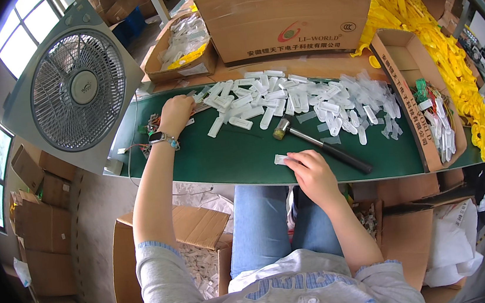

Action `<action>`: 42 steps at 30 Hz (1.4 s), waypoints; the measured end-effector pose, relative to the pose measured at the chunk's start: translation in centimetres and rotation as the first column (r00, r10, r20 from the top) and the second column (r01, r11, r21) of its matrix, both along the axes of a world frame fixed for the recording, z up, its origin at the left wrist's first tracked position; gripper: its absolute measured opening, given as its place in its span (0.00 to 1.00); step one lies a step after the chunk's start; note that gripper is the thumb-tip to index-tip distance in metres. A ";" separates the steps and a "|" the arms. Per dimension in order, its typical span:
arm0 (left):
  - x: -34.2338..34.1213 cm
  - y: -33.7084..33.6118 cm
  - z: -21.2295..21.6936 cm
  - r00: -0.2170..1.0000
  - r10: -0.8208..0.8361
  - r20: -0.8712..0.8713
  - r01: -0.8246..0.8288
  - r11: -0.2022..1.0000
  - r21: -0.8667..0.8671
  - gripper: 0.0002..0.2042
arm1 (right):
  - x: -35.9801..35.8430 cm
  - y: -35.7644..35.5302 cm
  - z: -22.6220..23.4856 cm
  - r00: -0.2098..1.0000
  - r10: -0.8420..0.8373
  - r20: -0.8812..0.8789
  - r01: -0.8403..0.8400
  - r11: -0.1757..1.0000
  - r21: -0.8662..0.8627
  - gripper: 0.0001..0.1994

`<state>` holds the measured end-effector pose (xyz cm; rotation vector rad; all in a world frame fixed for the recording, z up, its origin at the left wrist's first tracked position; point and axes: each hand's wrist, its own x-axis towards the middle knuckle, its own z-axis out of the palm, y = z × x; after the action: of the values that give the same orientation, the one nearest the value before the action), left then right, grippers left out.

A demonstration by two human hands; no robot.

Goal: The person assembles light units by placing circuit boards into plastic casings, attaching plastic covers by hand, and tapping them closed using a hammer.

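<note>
My right hand (311, 171) is near the front edge of the green work mat (238, 167). Its thumb and fingers pinch a small white plastic piece (280, 159). Farther out on the left, my left hand (177, 114) reaches down at the mat, with a watch and bracelet on its wrist. Those fingers are curled together, and whatever they grip is hidden. Just right of it begins a loose pile of white plastic casings (275, 95), which runs into clear plastic pieces (372, 93). A hammer (324, 146) with a black handle lies between the pile and my right hand.
Small wired parts (154, 123) lie left of my left hand, near a box fan (82, 88). Behind the pile stand a large carton (287, 16) and a smaller box (186, 68). At right, a long cardboard tray (405, 99) borders heaped yellow parts (444, 47). An opened carton (127, 264) sits below.
</note>
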<state>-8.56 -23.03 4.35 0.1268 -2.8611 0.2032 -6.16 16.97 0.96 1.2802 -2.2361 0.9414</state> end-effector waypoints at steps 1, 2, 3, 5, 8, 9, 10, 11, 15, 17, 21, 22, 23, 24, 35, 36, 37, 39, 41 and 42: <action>0.1 0.1 0.1 1.000 -0.002 0.002 0.002 1.000 -0.004 0.06 | -0.1 0.0 -0.1 1.000 0.000 0.001 0.000 1.000 -0.008 0.12; 0.2 0.2 0.3 1.000 -0.012 -0.018 0.014 0.998 0.067 0.06 | -0.1 0.1 -0.2 1.000 -0.001 0.003 0.002 1.000 -0.012 0.12; 0.3 0.4 0.3 0.999 -0.020 -0.038 0.025 0.990 0.138 0.07 | -0.2 0.2 -0.3 1.000 -0.008 -0.002 0.008 1.000 -0.012 0.12; 0.7 0.4 0.5 0.998 -0.044 -0.053 0.051 0.990 0.135 0.07 | -0.1 0.1 -0.2 1.000 -0.010 -0.011 0.010 1.000 -0.016 0.12; 0.8 0.3 0.6 0.992 -0.083 -0.097 0.093 0.990 0.105 0.07 | 0.0 0.1 -0.2 1.000 -0.016 -0.011 0.016 1.000 -0.022 0.12; 0.8 0.1 0.7 0.987 -0.098 -0.127 0.108 0.991 0.077 0.07 | 0.0 0.1 -0.2 1.000 -0.012 -0.006 0.012 1.000 -0.025 0.12; 0.9 0.0 0.7 0.987 -0.098 -0.126 0.108 0.991 0.075 0.07 | 0.0 0.0 -0.2 1.000 -0.006 -0.002 0.006 1.000 -0.028 0.11; 1.0 -0.2 0.7 0.989 -0.033 -0.145 0.062 0.979 0.196 0.07 | 0.1 0.0 -0.2 1.000 -0.006 -0.001 0.006 1.000 -0.031 0.11; 0.9 -0.4 2.2 0.951 0.173 -0.256 -0.003 0.835 0.551 0.07 | -0.1 0.0 -0.6 1.000 -0.005 0.013 0.005 0.999 -0.044 0.11; 0.8 0.1 3.3 0.889 0.227 -0.397 0.054 0.810 0.584 0.07 | -0.1 0.1 -0.6 1.000 -0.004 0.012 0.004 0.999 -0.046 0.11; 0.7 -1.8 5.4 0.612 0.432 -0.662 0.232 0.703 0.672 0.08 | 0.0 0.1 -0.4 1.000 -0.009 0.010 0.009 0.999 -0.035 0.12; 0.5 -2.2 6.0 0.613 0.432 -0.662 0.230 0.704 0.672 0.08 | -0.1 0.1 -0.5 1.000 -0.011 0.005 0.012 1.000 -0.027 0.12; 0.3 -2.6 6.6 0.575 0.456 -0.679 0.315 0.643 0.698 0.09 | -0.1 0.1 -0.5 1.000 -0.011 0.006 0.011 1.000 -0.027 0.12; 0.1 -2.9 7.1 0.536 0.484 -0.692 0.399 0.577 0.713 0.09 | -0.1 0.1 -0.5 1.000 -0.008 0.007 0.008 1.000 -0.030 0.12; -2.4 -1.5 10.1 0.641 0.387 -0.663 0.429 0.536 0.728 0.06 | -0.1 0.2 -0.5 1.000 -0.007 -0.004 0.007 1.000 -0.021 0.11; -2.4 -1.0 10.1 0.558 0.408 -0.723 0.447 0.586 0.676 0.07 | -0.2 0.3 -0.5 1.000 -0.007 -0.003 0.007 1.000 -0.019 0.11; -2.3 -1.0 10.3 0.550 0.383 -0.742 0.339 0.710 0.618 0.07 | -0.1 0.2 -0.4 1.000 -0.004 -0.001 0.004 1.000 -0.020 0.11; -2.2 -0.5 10.0 0.638 0.317 -0.701 0.349 0.693 0.631 0.08 | 0.0 0.0 -0.4 1.000 -0.001 -0.001 0.001 1.000 -0.023 0.11; -2.6 0.2 10.5 0.603 0.326 -0.728 0.492 0.567 0.661 0.08 | -0.1 0.1 -0.3 1.000 0.000 -0.003 0.000 1.000 -0.023 0.11; -2.6 0.5 10.8 0.603 0.328 -0.727 0.491 0.566 0.662 0.08 | -0.2 0.1 -0.3 1.000 0.000 -0.012 -0.001 1.000 -0.020 0.11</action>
<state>-11.16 -22.57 15.18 0.1781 -1.7517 -1.0289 -6.36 17.11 0.67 1.2743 -2.2119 0.9520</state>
